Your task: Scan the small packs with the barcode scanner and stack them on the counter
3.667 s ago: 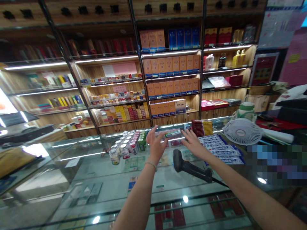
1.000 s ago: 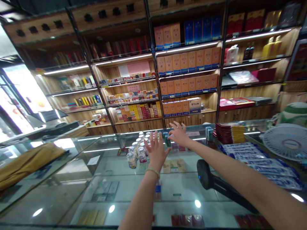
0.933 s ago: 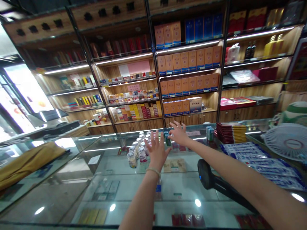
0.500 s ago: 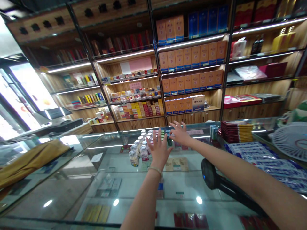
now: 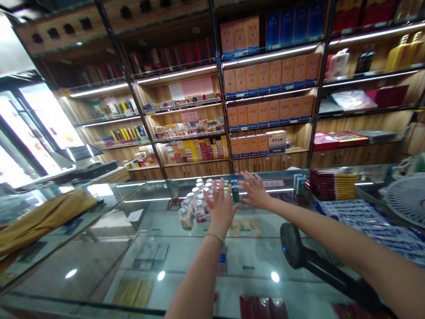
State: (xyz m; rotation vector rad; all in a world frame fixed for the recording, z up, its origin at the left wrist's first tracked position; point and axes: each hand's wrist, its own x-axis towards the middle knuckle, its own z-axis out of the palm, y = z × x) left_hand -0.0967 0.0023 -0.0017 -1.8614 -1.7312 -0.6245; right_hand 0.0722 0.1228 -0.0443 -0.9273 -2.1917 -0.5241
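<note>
Rows of small clear jars (image 5: 185,218) with silvery lids stand on the glass counter (image 5: 186,261). My left hand (image 5: 219,208) is held over the right side of the jars, fingers spread, hiding some of them; whether it touches any I cannot tell. To its right, my right hand (image 5: 255,190) is open with its fingers stretched out to the left. Just left of those fingertips is a small green-and-blue container (image 5: 235,191), at the right end of the group. Nothing shows in either hand.
A black handheld scanner (image 5: 292,246) stands under my right forearm. To the right are blue-and-white packets (image 5: 358,217), a stack of dark red and yellow packs (image 5: 327,184) and a white fan (image 5: 407,197). Brown cloth (image 5: 43,217) lies at left. Shelves of boxes (image 5: 270,115) line the back.
My right hand has shifted slightly right, away from the left hand, uncovering more of the green-and-blue container. The left hand stays almost where it was.
</note>
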